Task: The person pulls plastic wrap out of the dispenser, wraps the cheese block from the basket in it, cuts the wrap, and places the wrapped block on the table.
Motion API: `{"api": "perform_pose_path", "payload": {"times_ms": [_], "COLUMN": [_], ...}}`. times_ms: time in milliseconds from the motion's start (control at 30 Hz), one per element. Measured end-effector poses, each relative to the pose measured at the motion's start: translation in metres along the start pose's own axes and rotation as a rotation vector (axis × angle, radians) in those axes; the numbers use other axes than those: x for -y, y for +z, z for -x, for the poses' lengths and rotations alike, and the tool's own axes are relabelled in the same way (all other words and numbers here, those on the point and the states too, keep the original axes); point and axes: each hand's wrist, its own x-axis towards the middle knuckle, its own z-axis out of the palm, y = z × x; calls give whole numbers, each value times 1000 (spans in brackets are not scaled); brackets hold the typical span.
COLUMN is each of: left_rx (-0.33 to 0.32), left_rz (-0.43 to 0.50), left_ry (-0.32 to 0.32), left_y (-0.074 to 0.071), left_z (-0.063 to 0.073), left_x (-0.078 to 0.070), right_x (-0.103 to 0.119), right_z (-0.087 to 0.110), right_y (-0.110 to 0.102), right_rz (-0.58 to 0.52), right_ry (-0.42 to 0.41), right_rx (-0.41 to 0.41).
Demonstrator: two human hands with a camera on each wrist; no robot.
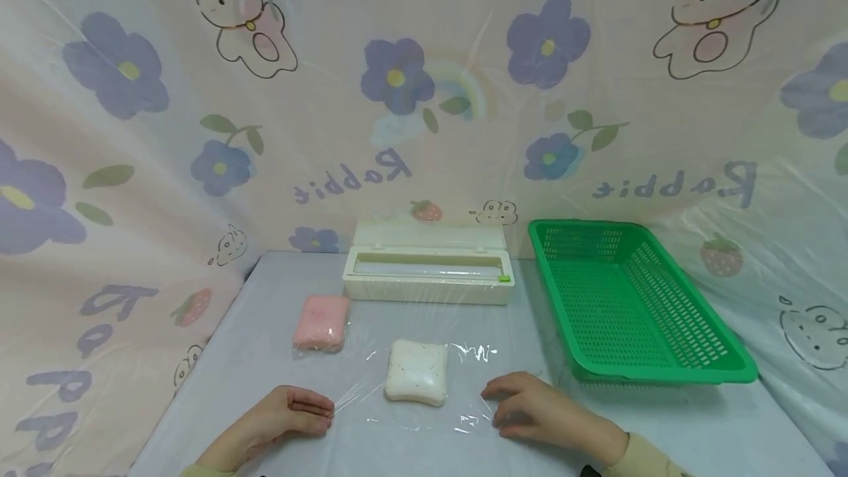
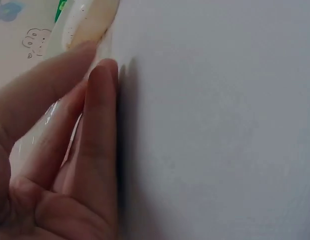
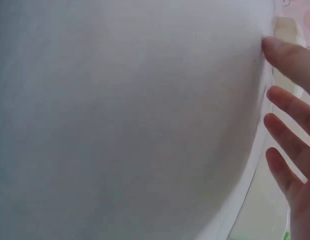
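A white speckled soap bar (image 1: 416, 372) lies on a sheet of clear cling film (image 1: 461, 418) spread on the table. At the film's left side, my left hand (image 1: 291, 418) pinches its edge, and creases run from the fingertips toward the soap. In the left wrist view the thumb and fingers of that hand (image 2: 70, 135) come close together, with the soap (image 2: 90, 22) beyond them. My right hand (image 1: 539, 411) rests at the film's right side, fingers spread apart. The right wrist view shows its separated fingers (image 3: 290, 107) with fingertips right at the tabletop.
A pink soap bar (image 1: 322, 322) in clear film lies to the left. Behind it stands a white cling film dispenser (image 1: 427, 291), lid raised. A green plastic basket (image 1: 563, 315) sits at the right. A patterned curtain (image 1: 464, 146) hangs behind the table.
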Motion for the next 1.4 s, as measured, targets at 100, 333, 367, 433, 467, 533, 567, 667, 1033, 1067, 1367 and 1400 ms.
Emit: {"api": "perform_pose_path", "payload": {"times_ms": [100, 333, 367, 433, 467, 533, 567, 667, 1033, 1067, 1367, 1400], "left_rx": [-23, -167, -188, -219, -222, -213, -208, -195, -244, -262, -447, -464], "left_rz": [-90, -393, -420, -434, -415, -372, -357, -330, -300, -317, -553, -569], "left_ry": [48, 205, 218, 225, 225, 234, 241, 265, 253, 251, 308, 318], "left_y": [2, 11, 12, 11, 11, 8, 7, 3, 5, 7, 23, 23], "left_z": [-1, -4, -5, -6, -7, -8, -9, -12, -35, -38, -53, -53], "left_x": [1, -2, -3, -4, -5, -6, -7, -10, -15, -15, -12, -12], "right_x": [1, 0, -1, -4, -5, -7, -8, -12, -27, -27, -26, -26], "right_z": [-3, -3, -2, -2, -2, -3, -3, -4, -16, -18, -26, -27], "right_y": [2, 0, -1, -2, -2, -2, -2, -1, -3, -3, 8, 9], "right_rz": [33, -69, -108, -177, -221, -307, -358, -481, -755, -742, -417, -386], "right_ry": [-44, 82, 117, 158, 179, 194, 210, 257, 705, 730, 752, 735], "right_rx": [-14, -85, -93, -109, -116, -133, -136, -135, -4, -2, -67, -74]}}
